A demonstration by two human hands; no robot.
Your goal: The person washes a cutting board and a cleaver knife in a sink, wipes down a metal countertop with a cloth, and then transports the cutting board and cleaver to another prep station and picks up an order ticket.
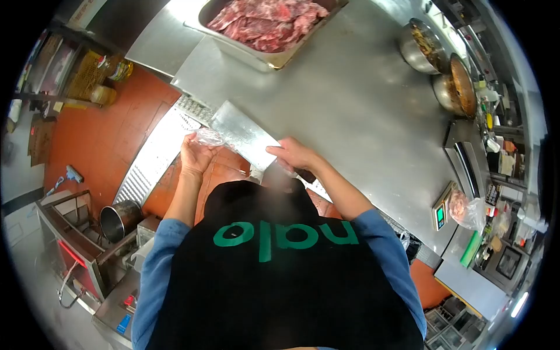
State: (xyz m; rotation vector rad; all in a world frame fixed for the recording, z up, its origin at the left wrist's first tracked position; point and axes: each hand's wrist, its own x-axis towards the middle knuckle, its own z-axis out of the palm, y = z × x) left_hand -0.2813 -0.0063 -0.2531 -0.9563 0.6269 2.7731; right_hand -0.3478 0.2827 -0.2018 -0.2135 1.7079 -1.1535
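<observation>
While we hold the broad cleaver (248,135) flat-faced and slanting over the near-left edge of the steel counter (350,116), our right hand (294,154) is clamped at its heel, thumb pressed on the blade's face, the dark handle (304,175) running back beneath the palm; our left hand (195,157) is closed lightly on a wad of crumpled clear plastic (208,137), just off that same edge of the counter, with the wad against or right beside the blade's side; we judge the step in hand to be handling the blade and the plastic together in the air, not cutting; any next move calls, we think, for a firm right grip and left fingers clear of the edge, since thin film could slip on smooth metal. The blade is a wide, dull-silver rectangle with smears or wet streaks, while the plastic is glossy, limp and puckered; at the counter's far-left part stands a deep, square-cornered metal tray (262,62) heaped with raw meat (268,23), red and marbled with pale fat; two round bowls (415,55) sit by the counter's far-right edge, and a scale (441,210) with a green display lies towards its near-right end.
</observation>
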